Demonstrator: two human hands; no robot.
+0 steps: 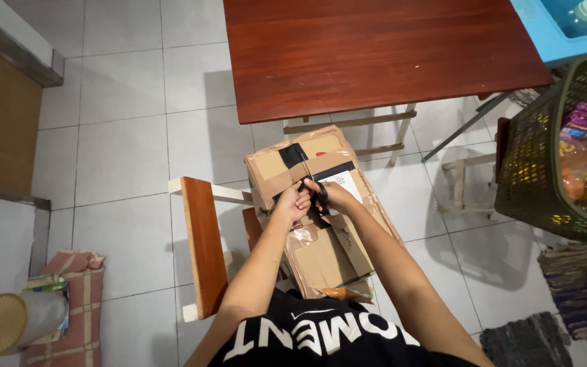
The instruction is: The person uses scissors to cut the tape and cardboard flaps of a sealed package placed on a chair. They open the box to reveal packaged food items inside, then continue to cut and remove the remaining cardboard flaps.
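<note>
Box (317, 211), on a chair (202, 248) just below the tabletop (375, 54), is w/ tape mostly intact: scissors (315, 192) gripped by right hand (334, 197) fingers at box top, left hand (292, 202) fingers pressed on it; cutting apparently barely begun.

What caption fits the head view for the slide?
Head view: both hands, left hand and right hand, work black scissors on a taped cardboard box resting on a wooden chair.
</note>
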